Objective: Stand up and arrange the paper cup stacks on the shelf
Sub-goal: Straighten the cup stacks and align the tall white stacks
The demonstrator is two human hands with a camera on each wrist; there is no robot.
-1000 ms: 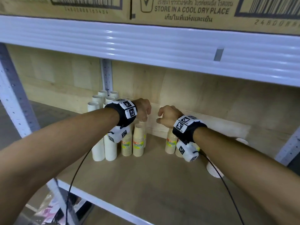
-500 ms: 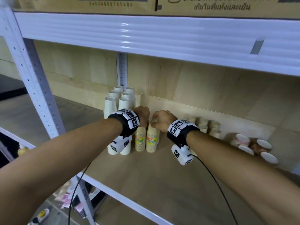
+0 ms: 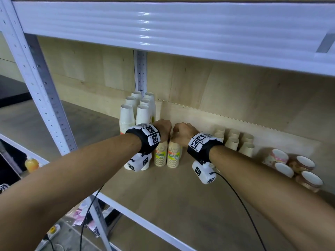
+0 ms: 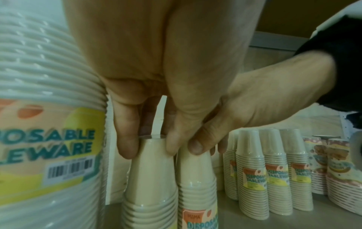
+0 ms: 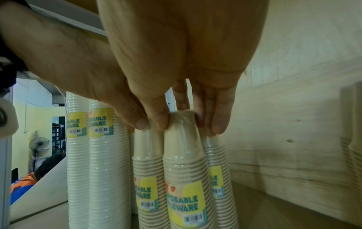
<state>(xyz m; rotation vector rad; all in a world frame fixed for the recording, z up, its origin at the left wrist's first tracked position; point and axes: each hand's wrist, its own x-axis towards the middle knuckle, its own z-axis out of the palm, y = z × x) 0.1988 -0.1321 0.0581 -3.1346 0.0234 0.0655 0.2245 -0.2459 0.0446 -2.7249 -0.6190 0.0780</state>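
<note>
My left hand (image 3: 163, 130) pinches the top of one tan cup stack (image 3: 161, 154); fingertips (image 4: 127, 147) curl round its upturned base. My right hand (image 3: 183, 132) grips the top of the neighbouring tan stack (image 3: 173, 155) the same way, fingers (image 5: 217, 122) closed round it. Both stacks stand upright, touching, on the wooden shelf (image 3: 181, 200). Just left, taller white stacks (image 3: 135, 113) stand upright in a cluster by the rear post (image 3: 140, 71). Right of my hands: more upright tan stacks (image 3: 233, 140), then patterned cups (image 3: 293, 167) near the back wall.
</note>
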